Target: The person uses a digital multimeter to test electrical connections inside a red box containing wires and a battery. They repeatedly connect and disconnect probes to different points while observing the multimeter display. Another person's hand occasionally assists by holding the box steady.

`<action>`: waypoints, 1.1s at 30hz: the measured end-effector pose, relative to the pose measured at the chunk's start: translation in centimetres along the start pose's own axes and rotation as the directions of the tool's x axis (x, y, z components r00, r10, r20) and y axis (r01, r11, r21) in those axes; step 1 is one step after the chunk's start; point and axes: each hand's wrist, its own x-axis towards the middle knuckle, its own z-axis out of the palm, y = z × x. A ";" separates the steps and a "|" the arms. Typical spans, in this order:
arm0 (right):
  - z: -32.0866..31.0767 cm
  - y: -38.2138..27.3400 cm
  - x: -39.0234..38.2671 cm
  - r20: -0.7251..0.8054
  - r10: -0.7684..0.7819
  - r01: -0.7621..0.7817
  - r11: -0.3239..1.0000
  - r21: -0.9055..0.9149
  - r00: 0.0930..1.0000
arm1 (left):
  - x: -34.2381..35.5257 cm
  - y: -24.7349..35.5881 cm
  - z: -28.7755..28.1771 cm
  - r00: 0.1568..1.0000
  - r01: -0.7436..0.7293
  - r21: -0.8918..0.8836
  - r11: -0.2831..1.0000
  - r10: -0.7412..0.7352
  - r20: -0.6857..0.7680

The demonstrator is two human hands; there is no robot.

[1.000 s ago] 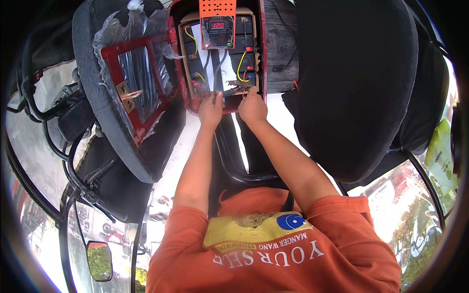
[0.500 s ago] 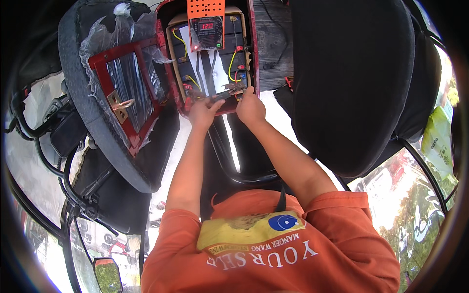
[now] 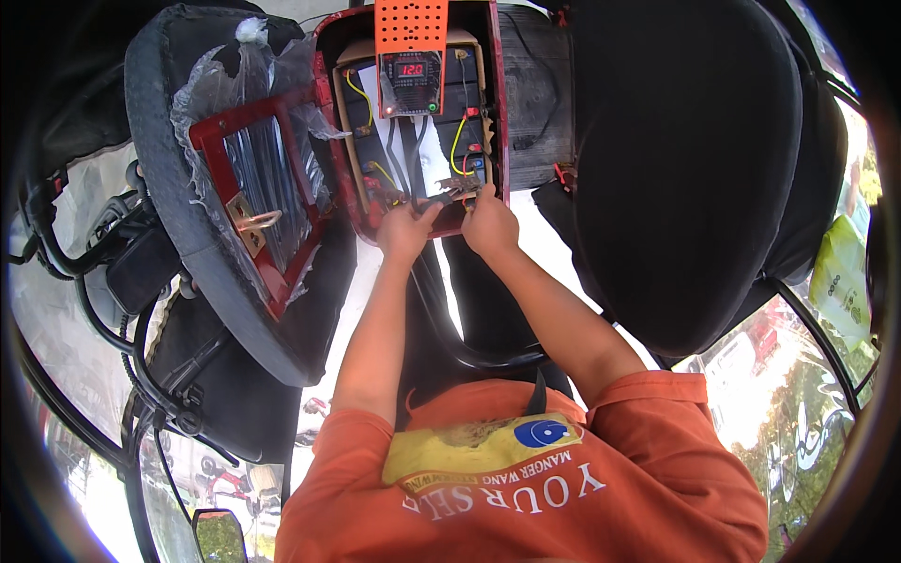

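Note:
Both of my hands work at the near edge of an opened red box (image 3: 500, 113) that holds several dark batteries (image 3: 460, 89). My left hand (image 3: 405, 232) is closed, thumb stretched to the right, on a black lead end (image 3: 435, 200). Beside it, my right hand (image 3: 491, 225) pinches at the near right corner of the batteries; what lies in its fingers is too small to tell. A tester (image 3: 411, 83) with a lit red display and a perforated orange casing (image 3: 410, 26) sits over the far part. Black cables (image 3: 410, 159) run from it toward my hands.
The tilted-up seat (image 3: 216, 225), with a red frame and metal latch (image 3: 251, 225), stands left of the box. A large black seat cushion (image 3: 685, 169) rises on the right. Yellow wires (image 3: 457, 145) and white paper (image 3: 432, 155) lie on the batteries. A black curved tube (image 3: 446, 333) passes below.
The whole view has shifted, so box, tester and seats appear slightly lower and farther right. My hands keep nearly the same place at the box's near edge.

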 end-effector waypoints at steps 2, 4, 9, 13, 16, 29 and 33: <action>0.0 0.5 0.2 -0.020 -0.020 0.021 1.000 0.021 1.000 | 0.3 -0.3 0.1 1.000 -0.026 0.094 0.995 0.026 0.006; -0.3 0.9 0.4 -0.013 -0.023 0.023 0.999 0.026 1.000 | -0.1 0.1 -0.3 0.999 -0.025 0.158 0.987 0.020 0.035; -1.5 0.8 0.5 0.010 0.000 -0.001 1.000 0.009 1.000 | -0.5 1.1 -1.1 0.996 -0.017 0.099 0.995 0.008 0.091; -1.7 0.7 0.4 0.000 0.000 0.000 1.000 -0.020 1.000 | -0.6 1.4 -1.4 0.996 -0.075 0.186 0.980 0.065 0.058; -1.5 1.3 0.7 -0.053 -0.034 0.035 0.999 0.010 0.998 | -1.4 2.7 -2.4 0.990 -0.061 0.203 0.977 0.033 0.141; -1.1 1.2 0.6 -0.013 -0.023 0.023 0.999 0.026 1.000 | -0.6 0.3 -0.1 0.996 -0.085 0.205 0.975 0.087 0.000; -1.5 0.4 0.5 0.027 0.001 -0.001 1.000 -0.018 1.000 | -0.7 1.3 -1.3 0.993 -0.047 0.263 0.964 0.017 0.115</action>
